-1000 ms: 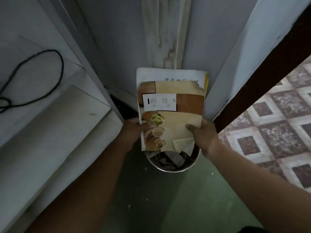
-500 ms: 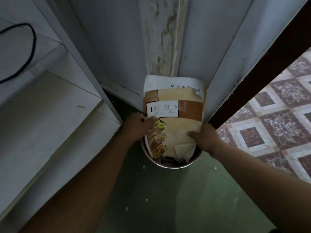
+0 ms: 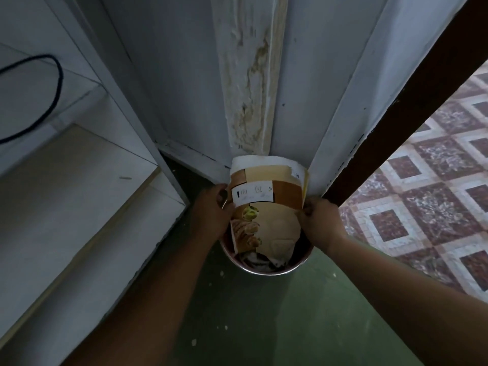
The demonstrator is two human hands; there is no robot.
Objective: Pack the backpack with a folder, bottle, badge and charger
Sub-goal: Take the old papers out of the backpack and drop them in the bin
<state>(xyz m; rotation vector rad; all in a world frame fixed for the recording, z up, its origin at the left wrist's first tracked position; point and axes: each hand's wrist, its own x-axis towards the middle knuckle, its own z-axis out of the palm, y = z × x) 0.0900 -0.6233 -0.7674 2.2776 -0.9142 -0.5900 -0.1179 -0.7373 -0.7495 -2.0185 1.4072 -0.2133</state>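
Round metal-rimmed bin (image 3: pixel 266 269) wedged in corner: white wall panels (image 3: pixel 184 75) behind, white shelf unit (image 3: pixel 79 207) left, dark wooden door edge (image 3: pixel 396 128) right. Brown-and-cream printed booklet (image 3: pixel 266 202) fills its mouth. Green floor (image 3: pixel 264 313) in front open.

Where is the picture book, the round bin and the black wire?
picture book (image 3: pixel 266 207): head view, middle of its front cover.
round bin (image 3: pixel 264 270): head view, shiny near rim.
black wire (image 3: pixel 56 83): head view, bend of its loop on the white shelf.
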